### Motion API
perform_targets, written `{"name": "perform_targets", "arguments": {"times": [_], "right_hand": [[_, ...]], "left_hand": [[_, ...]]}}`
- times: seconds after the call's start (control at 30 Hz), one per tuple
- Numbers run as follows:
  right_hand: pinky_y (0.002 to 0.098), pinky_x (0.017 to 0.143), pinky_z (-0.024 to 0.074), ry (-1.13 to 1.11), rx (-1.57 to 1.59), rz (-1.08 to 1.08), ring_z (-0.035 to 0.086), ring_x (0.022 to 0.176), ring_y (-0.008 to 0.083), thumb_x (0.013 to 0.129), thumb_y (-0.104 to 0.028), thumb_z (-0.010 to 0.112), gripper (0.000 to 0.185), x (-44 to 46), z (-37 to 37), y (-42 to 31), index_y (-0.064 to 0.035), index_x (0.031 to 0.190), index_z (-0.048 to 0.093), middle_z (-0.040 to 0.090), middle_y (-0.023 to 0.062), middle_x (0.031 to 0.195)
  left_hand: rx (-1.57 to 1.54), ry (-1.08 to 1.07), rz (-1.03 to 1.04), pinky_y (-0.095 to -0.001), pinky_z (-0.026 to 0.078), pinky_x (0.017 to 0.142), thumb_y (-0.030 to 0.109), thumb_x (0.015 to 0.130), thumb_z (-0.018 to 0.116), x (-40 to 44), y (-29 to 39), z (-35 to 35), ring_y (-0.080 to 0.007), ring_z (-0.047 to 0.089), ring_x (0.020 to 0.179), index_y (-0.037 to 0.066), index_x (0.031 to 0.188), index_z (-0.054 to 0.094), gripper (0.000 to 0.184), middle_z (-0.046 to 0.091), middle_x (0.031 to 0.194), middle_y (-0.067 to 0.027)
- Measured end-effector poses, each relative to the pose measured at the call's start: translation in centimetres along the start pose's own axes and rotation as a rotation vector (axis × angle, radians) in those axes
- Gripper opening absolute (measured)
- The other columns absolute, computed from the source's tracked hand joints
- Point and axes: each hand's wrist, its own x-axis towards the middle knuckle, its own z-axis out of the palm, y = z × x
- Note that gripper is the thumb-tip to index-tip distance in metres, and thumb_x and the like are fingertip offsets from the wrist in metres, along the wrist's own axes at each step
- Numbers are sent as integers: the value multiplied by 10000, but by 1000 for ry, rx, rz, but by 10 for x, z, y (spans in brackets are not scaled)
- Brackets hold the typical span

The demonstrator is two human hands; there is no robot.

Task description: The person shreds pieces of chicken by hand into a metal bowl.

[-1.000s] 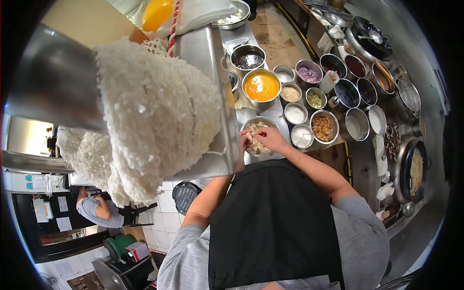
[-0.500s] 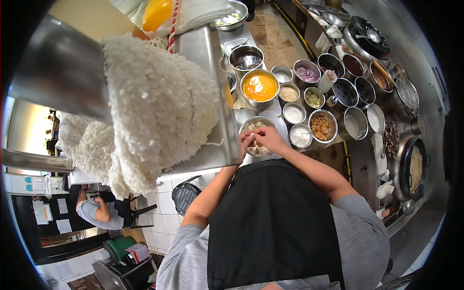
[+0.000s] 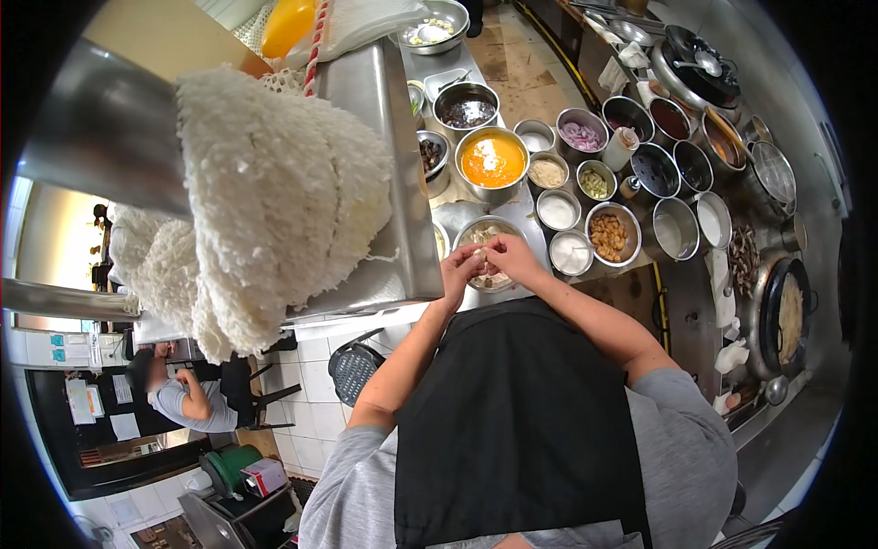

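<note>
My left hand [image 3: 462,272] and my right hand [image 3: 510,256] meet over a round metal bowl [image 3: 469,225]. Both are closed, fingertips pinched together around something small and pale that I cannot make out. Inside the bowl lie pale, beige pieces [image 3: 495,282], partly covered by my fingers. Just right of my right hand stand a small metal pot of white powder [image 3: 572,252] and a pot of brown fried-looking chunks [image 3: 608,238]. Behind the bowl is a pot of orange liquid [image 3: 492,165].
A steel shelf corner [image 3: 416,265] with a thick white towel [image 3: 283,201] juts in close on my left. Several pots, including one of sliced purple onion [image 3: 582,135], crowd the counter. A wok [image 3: 786,316] sits far right. Another person [image 3: 197,403] is at lower left.
The view has shifted slightly, with the shelf and towel moving left and uncovering more pots beside it. My hands stay pinched over the bowl, the fingers slightly rearranged.
</note>
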Motion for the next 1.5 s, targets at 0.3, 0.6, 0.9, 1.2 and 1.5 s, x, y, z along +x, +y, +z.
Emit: {"name": "perform_targets", "arguments": {"times": [0.3,0.6,0.9,1.2,1.5], "right_hand": [[265,562,551,124,-45,-37,639,638,134,880,-89,577,135,-4,2,3,39,919,567,625,86,763],[271,546,553,166,-283,-36,645,616,131,837,-52,576,107,-5,-3,8,37,895,588,631,66,745],[242,547,518,-12,-71,125,639,635,126,911,-205,612,205,-6,0,-4,-2,930,636,634,55,743],[247,547,509,-42,109,109,599,589,119,915,-165,617,192,-5,0,-1,26,894,618,615,57,721],[240,479,449,25,-125,5,554,558,84,876,-118,567,116,-6,2,-3,-14,834,598,576,21,668]], "left_hand": [[71,114,97,-275,549,801,57,926,591,0,-3,2,-144,637,853,-52,1133,581,234,642,997,-94],[214,229,204,-259,522,822,18,896,608,-1,-3,3,-136,625,886,-63,1147,584,265,649,1003,-99],[374,220,221,-244,488,792,17,849,652,-7,2,10,-118,608,881,-35,1120,618,279,654,972,-70],[88,182,123,-269,525,831,-29,852,612,-6,3,6,-152,633,899,-58,1111,590,261,651,987,-111],[-44,124,13,-306,550,838,-52,879,573,-3,6,4,-185,642,889,-47,1092,578,213,636,996,-113]]}}
